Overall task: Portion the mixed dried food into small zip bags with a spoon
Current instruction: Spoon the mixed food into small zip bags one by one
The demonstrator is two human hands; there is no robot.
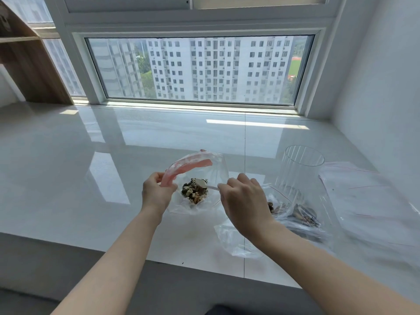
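Two bare forearms reach in from the near edge of the tabletop (68, 155). The right hand (246, 201) has its fingers curled round the handle of a pale spoon (204, 185), whose long axis runs level, right to left, with the bowl already inside the small zip bag (200, 178) over a heap of mixed dried food (193, 193). The left hand (156, 192) pinches the bag's pink-tinted lip and holds the mouth up and open towards the spoon. The bag sits near mid-tabletop, between both hands. Towards the right edge, just beside the right hand, lie a bigger bag of dried food (297, 214) and a ribbed clear glass (300, 169). I'd say tipping the spoon comes next.
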